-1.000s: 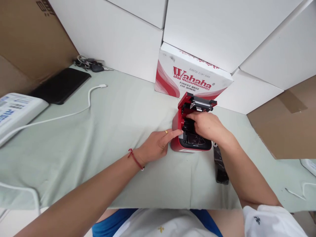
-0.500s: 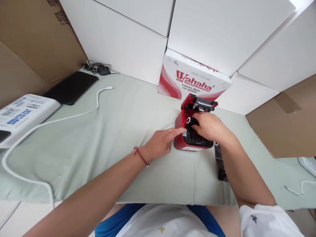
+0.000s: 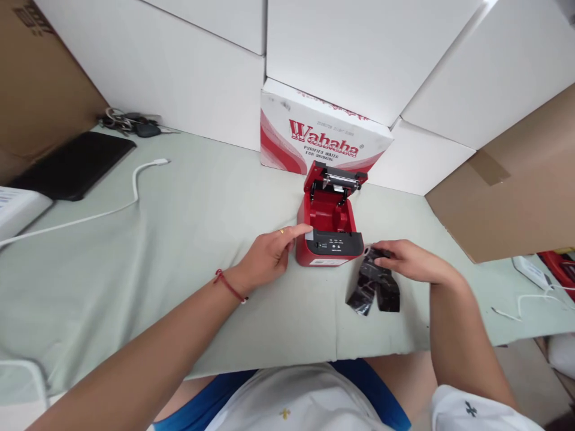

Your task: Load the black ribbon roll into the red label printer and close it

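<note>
A small red label printer (image 3: 327, 215) stands on the cloth with its lid raised, and its red inner bay is bare. My left hand (image 3: 266, 254) is at its left front corner. The index finger reaches onto the grey tab (image 3: 309, 234), while the other fingers are curled in by the printer's side. To the right of the printer, my right hand (image 3: 411, 260) grips a black roll (image 3: 380, 258) with a white core end between thumb and fingers. Loose shiny black film (image 3: 362, 294) hangs or lies below it; whether it is all one piece I cannot tell.
A white and red Wahaha box (image 3: 326, 134) stands behind the printer, against white boxes. To the left lie a black phone-like slab (image 3: 76, 164), keys (image 3: 132, 123) and a white cable (image 3: 103, 212). A cardboard box (image 3: 507, 197) borders the right side.
My right hand has come out of the printer bay with the black roll and moved down right beside the film on the cloth. My left hand stays at the tab. The view has shifted rightward.
</note>
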`<action>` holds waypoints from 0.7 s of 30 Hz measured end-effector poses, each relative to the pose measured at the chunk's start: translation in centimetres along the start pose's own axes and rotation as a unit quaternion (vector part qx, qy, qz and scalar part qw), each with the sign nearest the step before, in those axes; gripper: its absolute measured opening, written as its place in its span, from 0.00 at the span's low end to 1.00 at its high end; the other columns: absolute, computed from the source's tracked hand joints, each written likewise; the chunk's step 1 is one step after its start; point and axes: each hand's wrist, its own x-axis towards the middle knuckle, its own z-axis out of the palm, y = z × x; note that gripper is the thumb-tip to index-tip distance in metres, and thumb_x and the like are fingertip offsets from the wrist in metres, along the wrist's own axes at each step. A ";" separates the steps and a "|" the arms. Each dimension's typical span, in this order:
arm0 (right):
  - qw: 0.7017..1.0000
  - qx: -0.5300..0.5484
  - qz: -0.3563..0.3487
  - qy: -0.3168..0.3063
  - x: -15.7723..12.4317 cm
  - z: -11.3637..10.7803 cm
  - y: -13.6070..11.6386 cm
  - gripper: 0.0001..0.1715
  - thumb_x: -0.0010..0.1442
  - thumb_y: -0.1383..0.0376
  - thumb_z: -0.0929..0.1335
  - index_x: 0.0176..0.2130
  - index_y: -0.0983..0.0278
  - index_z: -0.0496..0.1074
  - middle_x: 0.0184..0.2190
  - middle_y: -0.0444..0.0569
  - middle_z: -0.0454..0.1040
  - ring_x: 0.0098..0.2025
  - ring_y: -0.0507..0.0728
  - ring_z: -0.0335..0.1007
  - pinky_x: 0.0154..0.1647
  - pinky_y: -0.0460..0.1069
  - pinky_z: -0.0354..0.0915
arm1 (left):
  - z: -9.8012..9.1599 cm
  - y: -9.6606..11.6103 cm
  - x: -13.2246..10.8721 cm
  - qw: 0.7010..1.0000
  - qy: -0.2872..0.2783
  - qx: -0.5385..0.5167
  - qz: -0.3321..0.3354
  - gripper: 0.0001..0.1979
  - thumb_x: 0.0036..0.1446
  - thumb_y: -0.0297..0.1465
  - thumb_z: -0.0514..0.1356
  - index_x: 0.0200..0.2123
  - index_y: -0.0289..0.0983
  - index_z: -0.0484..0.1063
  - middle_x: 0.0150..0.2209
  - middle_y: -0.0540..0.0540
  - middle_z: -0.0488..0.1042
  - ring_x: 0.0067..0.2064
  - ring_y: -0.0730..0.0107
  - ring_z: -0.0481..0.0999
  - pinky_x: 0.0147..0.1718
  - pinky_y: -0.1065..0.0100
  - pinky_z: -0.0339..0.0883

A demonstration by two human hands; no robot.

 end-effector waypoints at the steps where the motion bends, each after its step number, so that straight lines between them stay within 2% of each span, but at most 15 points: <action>1: 1.000 0.005 0.002 0.017 0.6 1.1 0.5 0.23 0.69 0.54 0.68 0.57 0.58 0.84 0.55 0.51 0.87 0.52 0.64 0.84 0.55 0.55 0.78 | 0.0 0.0 0.0 1.000 -0.004 -0.002 -0.009 0.39 0.57 0.13 0.50 0.69 0.43 0.66 0.35 0.54 0.74 0.33 0.73 0.77 0.36 0.73 0.73; 4: 0.993 -0.001 0.040 0.107 1.1 2.9 1.8 0.25 0.71 0.59 0.67 0.62 0.59 0.82 0.60 0.54 0.85 0.55 0.62 0.83 0.60 0.56 0.76 | -0.2 0.0 -0.1 0.999 -0.013 -0.011 -0.030 0.37 0.58 0.14 0.51 0.68 0.42 0.68 0.36 0.53 0.76 0.33 0.73 0.78 0.38 0.72 0.75; 7: 0.981 -0.034 0.095 0.166 0.4 2.9 3.4 0.27 0.71 0.64 0.65 0.65 0.63 0.79 0.63 0.58 0.82 0.54 0.63 0.82 0.62 0.59 0.74 | -0.2 0.1 0.0 0.999 -0.008 -0.017 -0.042 0.36 0.58 0.14 0.51 0.67 0.41 0.70 0.36 0.53 0.78 0.33 0.74 0.78 0.38 0.73 0.75; 11: 0.981 -0.067 0.106 0.145 0.6 3.0 4.5 0.26 0.67 0.67 0.68 0.61 0.61 0.81 0.60 0.55 0.83 0.53 0.62 0.82 0.58 0.55 0.74 | -0.2 0.1 0.0 0.998 -0.014 -0.021 -0.051 0.35 0.58 0.15 0.52 0.67 0.41 0.70 0.37 0.53 0.79 0.33 0.74 0.78 0.38 0.72 0.75; 14: 0.984 -0.085 0.097 0.122 0.6 2.8 4.2 0.24 0.67 0.67 0.69 0.59 0.61 0.83 0.58 0.56 0.84 0.56 0.64 0.82 0.59 0.56 0.74 | -0.2 0.1 -0.1 0.999 -0.016 -0.013 -0.044 0.35 0.59 0.15 0.52 0.68 0.41 0.68 0.36 0.53 0.77 0.33 0.73 0.79 0.38 0.72 0.75; 16: 0.989 -0.091 0.074 0.087 -0.7 1.6 3.5 0.22 0.67 0.65 0.70 0.57 0.59 0.84 0.55 0.54 0.86 0.54 0.64 0.83 0.58 0.56 0.74 | -0.1 0.0 -0.1 0.999 -0.017 -0.007 -0.036 0.37 0.58 0.14 0.51 0.68 0.42 0.68 0.35 0.53 0.76 0.34 0.73 0.79 0.38 0.73 0.75; 18: 0.993 -0.101 0.038 0.052 -3.0 -0.8 2.3 0.19 0.68 0.59 0.70 0.55 0.55 0.84 0.52 0.52 0.87 0.48 0.63 0.84 0.53 0.56 0.76 | 0.0 -0.1 -0.1 1.000 -0.016 -0.003 -0.026 0.38 0.57 0.14 0.51 0.69 0.42 0.67 0.35 0.53 0.76 0.34 0.73 0.78 0.37 0.73 0.74; 21: 0.986 -0.144 -0.010 0.089 -6.3 -4.7 -0.7 0.21 0.71 0.51 0.68 0.57 0.51 0.83 0.54 0.53 0.86 0.45 0.65 0.84 0.45 0.58 0.77 | 0.1 -0.1 0.0 1.000 -0.003 0.003 -0.004 0.39 0.56 0.13 0.50 0.68 0.42 0.67 0.37 0.53 0.78 0.35 0.73 0.79 0.37 0.73 0.74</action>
